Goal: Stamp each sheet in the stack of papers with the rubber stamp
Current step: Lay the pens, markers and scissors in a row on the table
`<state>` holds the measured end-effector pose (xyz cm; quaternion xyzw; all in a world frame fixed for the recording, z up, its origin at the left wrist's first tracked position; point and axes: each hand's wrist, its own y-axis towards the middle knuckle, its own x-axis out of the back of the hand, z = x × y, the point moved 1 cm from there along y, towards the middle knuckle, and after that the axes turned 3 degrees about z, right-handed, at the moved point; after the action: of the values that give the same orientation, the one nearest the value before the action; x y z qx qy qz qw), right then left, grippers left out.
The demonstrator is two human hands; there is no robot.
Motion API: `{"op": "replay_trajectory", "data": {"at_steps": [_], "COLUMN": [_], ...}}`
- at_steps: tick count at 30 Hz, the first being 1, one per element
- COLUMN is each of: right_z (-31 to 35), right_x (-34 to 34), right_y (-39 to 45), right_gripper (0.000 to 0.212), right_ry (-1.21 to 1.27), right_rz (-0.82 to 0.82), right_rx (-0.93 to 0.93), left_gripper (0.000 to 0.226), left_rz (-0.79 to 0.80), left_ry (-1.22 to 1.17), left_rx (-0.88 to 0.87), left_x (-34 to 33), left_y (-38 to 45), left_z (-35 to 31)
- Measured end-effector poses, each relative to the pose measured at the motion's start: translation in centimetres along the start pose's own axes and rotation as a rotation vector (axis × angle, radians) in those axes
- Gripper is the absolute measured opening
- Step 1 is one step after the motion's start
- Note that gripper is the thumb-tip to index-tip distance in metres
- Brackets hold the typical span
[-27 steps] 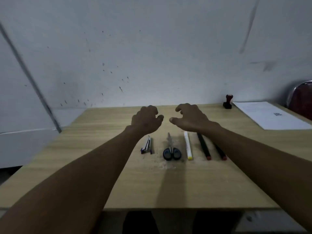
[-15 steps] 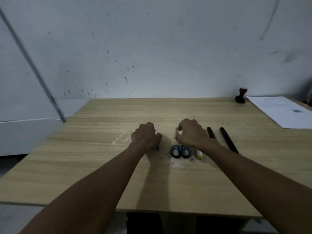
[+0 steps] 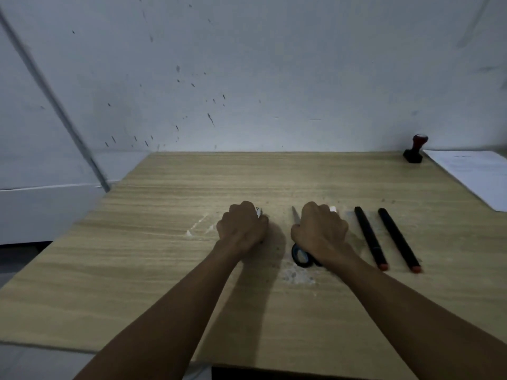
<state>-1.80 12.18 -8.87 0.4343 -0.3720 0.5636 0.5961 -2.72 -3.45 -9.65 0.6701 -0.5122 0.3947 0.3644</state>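
Observation:
The rubber stamp (image 3: 414, 152), with a red knob on a black base, stands at the table's far right edge. Just right of it lies the stack of white papers (image 3: 477, 176), cut off by the frame. Both are well away from my hands. My left hand (image 3: 242, 229) is curled knuckles-up over a small stapler (image 3: 259, 213), of which only a sliver shows. My right hand (image 3: 319, 233) is curled over the black-handled scissors (image 3: 301, 256) and a white marker (image 3: 333, 209). Whether either hand truly grips is hidden.
Two black pens with red ends (image 3: 370, 237) (image 3: 399, 239) lie side by side right of my right hand. The wooden table (image 3: 164, 270) butts against a white wall. A pale scuff marks the wood near the scissors.
Both hands came down from above the table onto the row of items and closed over the stapler and scissors. The view has swung left, so the stamp and papers sit nearer the right edge.

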Motion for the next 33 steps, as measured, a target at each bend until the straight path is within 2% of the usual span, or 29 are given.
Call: {"op": "replay_trajectory", "data": {"at_steps": [5, 10, 14, 18, 22, 25, 29, 33], "right_z": [0.3, 1.5, 3.2, 5.7, 8.7, 10.7, 14.1, 17.2], "right_x": [-0.4, -0.4, -0.8, -1.5, -2.7, -3.5, -5.3, -6.8], "right_y": [-0.5, -0.3, 0.8, 2.4, 5.4, 7.5, 11.0, 14.4], "right_gripper": [0.025, 0.015, 0.016, 0.020, 0.017, 0.015, 0.012, 0.014], "right_ry": [0.115, 0.119, 0.212, 0.306, 0.378, 0.472, 0.571, 0.645], "right_rz": [0.021, 0.014, 0.031, 0.019, 0.071, 0.127, 0.181, 0.171], "right_rx": [-0.025, 0.031, 0.022, 0.025, 0.053, 0.069, 0.108, 0.136], "left_gripper": [0.036, 0.043, 0.045, 0.034, 0.036, 0.053, 0.046, 0.038], "left_rz": [-0.027, 0.045, 0.112, 0.140, 0.033, -0.060, -0.146, -0.195], "left_ry": [-0.235, -0.487, -0.844, -0.929, -0.821, -0.612, -0.349, -0.170], "left_rx": [0.021, 0.063, 0.237, 0.370, 0.352, 0.313, 0.243, 0.265], "left_x": [0.6, 1.0, 1.9, 3.2, 4.7, 5.7, 7.3, 8.0], "left_y": [0.9, 1.8, 2.9, 4.4, 7.2, 9.4, 13.6, 17.8], "left_z": [1.2, 2.5, 3.2, 5.0, 8.2, 10.7, 14.4, 17.2]}}
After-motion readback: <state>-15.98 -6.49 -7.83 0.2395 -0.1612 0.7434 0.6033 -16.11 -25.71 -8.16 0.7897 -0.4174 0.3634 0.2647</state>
